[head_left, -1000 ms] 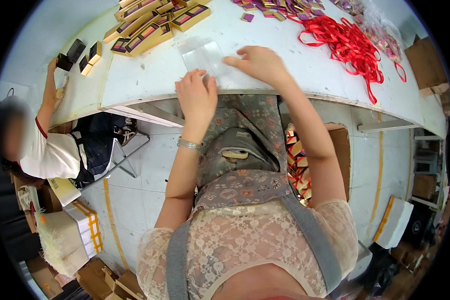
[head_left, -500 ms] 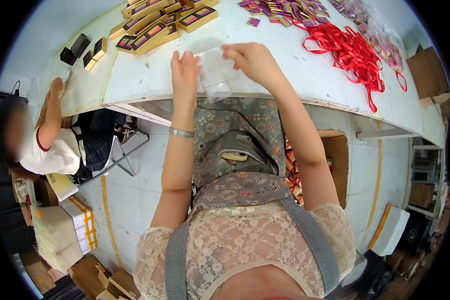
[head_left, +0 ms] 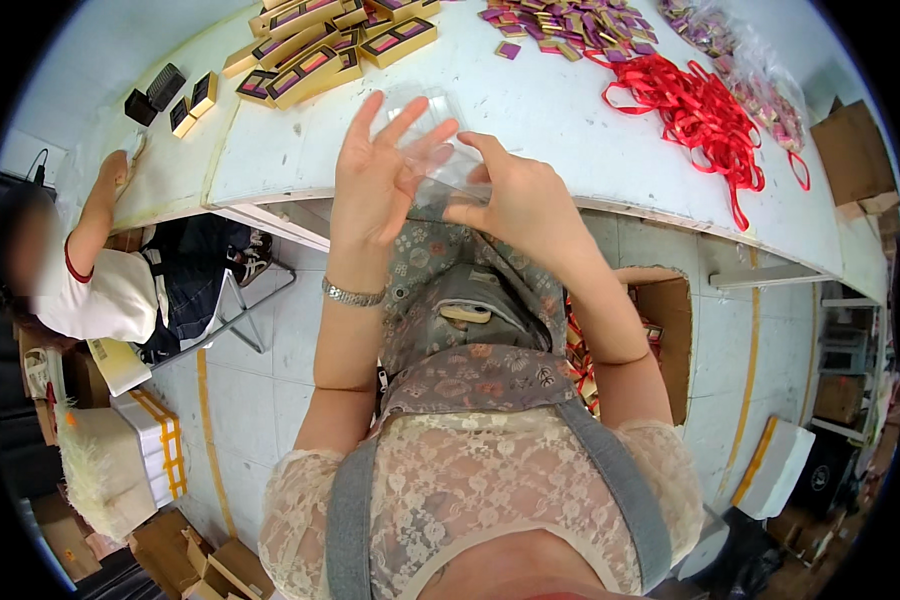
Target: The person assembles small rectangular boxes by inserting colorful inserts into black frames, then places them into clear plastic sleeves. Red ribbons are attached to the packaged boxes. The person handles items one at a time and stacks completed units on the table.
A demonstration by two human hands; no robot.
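Clear plastic (head_left: 452, 172) btwn L hand (head_left: 370, 190) & R hand (head_left: 532, 205); gold boxes (head_left: 305, 76) L, ribbons (head_left: 692, 110) R.

Count recorded: one bare left hand (head_left: 370, 195), one bare right hand (head_left: 530, 205), one silver-coloured metal wristband (head_left: 352, 294); at least one clear plastic sheet (head_left: 457, 168). Small black boxes (head_left: 140, 107): two. Small gold boxes with dark fronts (head_left: 203, 95): two. Long gold boxes with black-framed windows (head_left: 400, 42): one pile, overlapping, total not determinable. Shiny red ribbons (head_left: 695, 115): one tangled heap. Flat purple-and-gold squares (head_left: 590, 22): one heap, uncountable, plus one loose square (head_left: 508, 50).
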